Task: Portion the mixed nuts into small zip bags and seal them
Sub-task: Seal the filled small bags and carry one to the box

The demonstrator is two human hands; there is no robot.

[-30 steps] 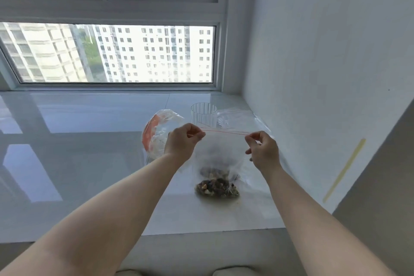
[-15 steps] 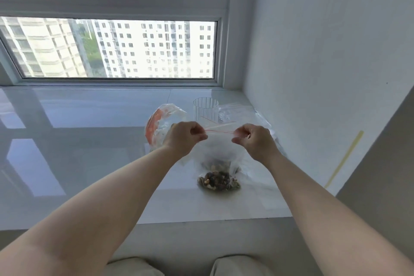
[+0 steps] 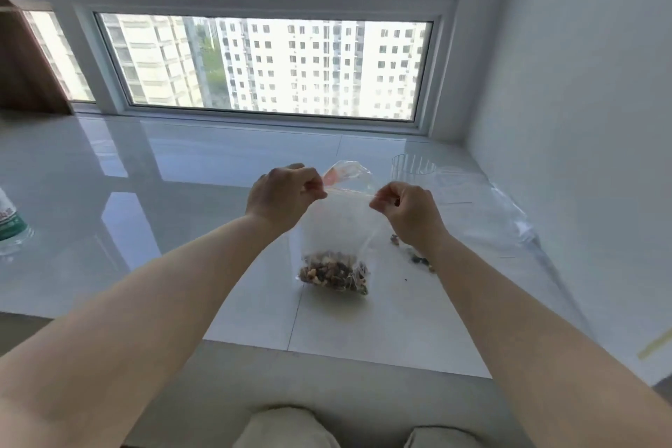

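A clear zip bag (image 3: 336, 229) hangs upright between my hands, with mixed nuts (image 3: 332, 273) heaped in its bottom just above the white sill. My left hand (image 3: 285, 198) pinches the left end of the bag's top strip. My right hand (image 3: 407, 211) pinches the strip's right end. The two hands are close together. Behind the held bag, the larger bag with an orange label (image 3: 342, 175) peeks out, mostly hidden. A few loose nuts (image 3: 418, 258) lie on the sill under my right wrist.
A clear ribbed plastic cup (image 3: 412, 167) stands behind my right hand. Empty clear bags (image 3: 483, 207) lie along the right wall. A water bottle (image 3: 11, 225) stands at the far left. The glossy sill (image 3: 182, 193) ends near my knees.
My hands have drawn closer together along the bag's top strip. The view has swung left, bringing the water bottle into sight.
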